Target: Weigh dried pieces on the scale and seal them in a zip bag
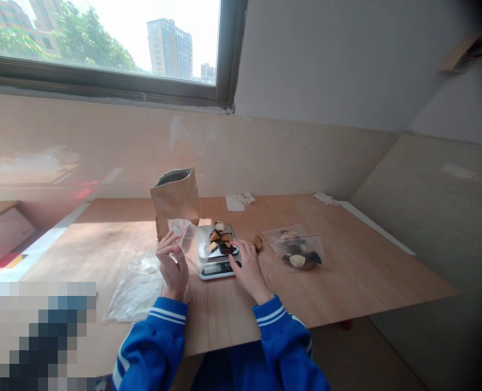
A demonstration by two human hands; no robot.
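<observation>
Your left hand [174, 267] is raised just left of the small silver digital scale [219, 262]. Its fingers [166, 245] are closed on the edge of a small clear plastic zip bag [190, 239], holding it up with the mouth turned toward the scale. The bag hangs just above the scale's left side.

Your right hand [248, 270] rests at the near right corner of the scale, palm down, with its fingers stretched to the heap of brown and dark dried pieces [221, 240] on the weighing plate. I cannot tell whether those fingers pinch a piece or only touch the heap.

The scale sits near the middle of the pale wooden bench [367, 271], its display facing you. Just behind it to the left stands an open brown paper bag [175, 200], upright. One loose brown piece [258, 242] lies on the bench just right of the scale. Further right lies a filled clear zip bag [296, 250] with dark and pale pieces inside. To the near left, beside your left forearm, is a loose pile of clear plastic bags [137, 288]. Two crumpled white papers [241, 201] [325, 198] lie at the far edge, by the wall.
</observation>
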